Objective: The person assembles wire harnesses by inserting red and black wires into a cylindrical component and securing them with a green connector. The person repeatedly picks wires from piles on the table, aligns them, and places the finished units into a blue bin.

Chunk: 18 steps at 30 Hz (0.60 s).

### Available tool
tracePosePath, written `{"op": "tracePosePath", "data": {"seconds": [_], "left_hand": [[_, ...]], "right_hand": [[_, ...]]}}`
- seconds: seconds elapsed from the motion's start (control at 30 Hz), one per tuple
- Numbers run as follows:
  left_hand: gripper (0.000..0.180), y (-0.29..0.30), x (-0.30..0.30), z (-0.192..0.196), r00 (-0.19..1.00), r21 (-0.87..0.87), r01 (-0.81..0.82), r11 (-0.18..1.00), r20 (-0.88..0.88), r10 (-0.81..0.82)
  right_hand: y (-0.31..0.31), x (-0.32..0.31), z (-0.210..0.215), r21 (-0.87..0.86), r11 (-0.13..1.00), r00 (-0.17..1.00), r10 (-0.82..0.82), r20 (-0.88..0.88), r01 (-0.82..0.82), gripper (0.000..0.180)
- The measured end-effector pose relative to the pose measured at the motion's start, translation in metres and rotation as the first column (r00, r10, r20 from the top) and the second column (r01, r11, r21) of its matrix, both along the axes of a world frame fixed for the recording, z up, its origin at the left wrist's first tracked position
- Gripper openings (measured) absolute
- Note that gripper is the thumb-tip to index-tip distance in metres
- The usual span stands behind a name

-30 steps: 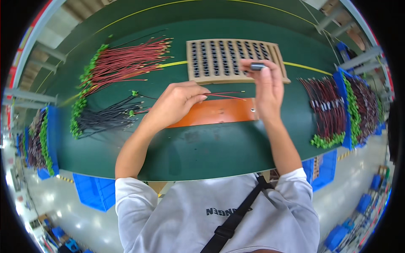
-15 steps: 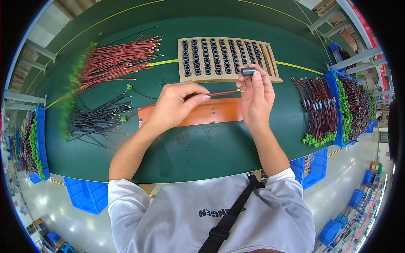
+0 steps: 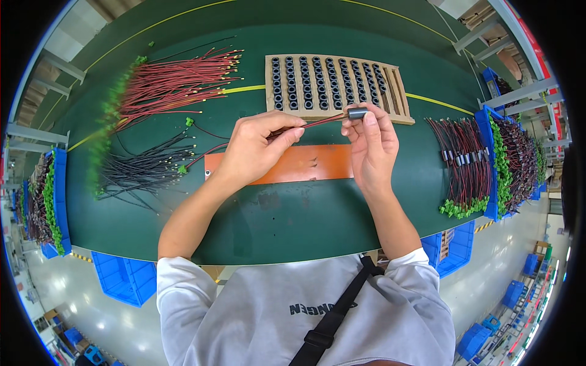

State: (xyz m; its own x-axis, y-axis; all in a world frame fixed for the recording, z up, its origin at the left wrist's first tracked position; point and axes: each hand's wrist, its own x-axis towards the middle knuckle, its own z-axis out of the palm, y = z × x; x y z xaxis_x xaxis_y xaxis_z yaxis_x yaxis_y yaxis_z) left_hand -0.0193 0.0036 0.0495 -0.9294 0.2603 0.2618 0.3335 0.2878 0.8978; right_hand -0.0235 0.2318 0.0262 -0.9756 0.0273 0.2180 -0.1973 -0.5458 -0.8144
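A tan tray on the green table holds rows of black cores. Above an orange plate, the left hand pinches a red wire, while the right hand grips a black core at the wire's tip, fingers closed.

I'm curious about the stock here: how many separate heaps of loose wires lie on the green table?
3: red wires far left, black wires below them, mixed red-black wires right. More fill the side bins.
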Motion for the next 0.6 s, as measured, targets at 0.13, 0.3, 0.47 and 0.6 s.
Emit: {"op": "tracePosePath", "data": {"seconds": [0.13, 0.3, 0.47, 0.6], "left_hand": [[0.016, -0.002, 0.002, -0.001, 0.999, 0.025, 0.003, 1.000, 0.035, -0.003], [0.016, -0.028, -0.009, 0.019, 0.989, 0.007, -0.087, 0.996, -0.116, 0.088], [0.018, -0.128, -0.043, 0.123, 0.750, -0.222, -0.582, 0.783, -0.520, 0.409], [0.016, -0.202, -0.065, 0.178, 0.571, -0.274, -0.745, 0.608, -0.733, 0.369]], "right_hand": [[-0.005, -0.001, -0.001, 0.009, 1.000, 1.000, -0.009, -0.004, 0.010, 0.022], [0.009, -0.011, -0.007, -0.044, 0.994, 0.995, -0.100, 0.020, 0.100, 0.023], [0.019, -0.016, -0.006, -0.026, 0.986, 0.986, -0.161, 0.037, 0.162, 0.024], [0.013, -0.019, -0.007, -0.020, 0.992, 0.990, -0.124, 0.072, 0.126, 0.024]]}}
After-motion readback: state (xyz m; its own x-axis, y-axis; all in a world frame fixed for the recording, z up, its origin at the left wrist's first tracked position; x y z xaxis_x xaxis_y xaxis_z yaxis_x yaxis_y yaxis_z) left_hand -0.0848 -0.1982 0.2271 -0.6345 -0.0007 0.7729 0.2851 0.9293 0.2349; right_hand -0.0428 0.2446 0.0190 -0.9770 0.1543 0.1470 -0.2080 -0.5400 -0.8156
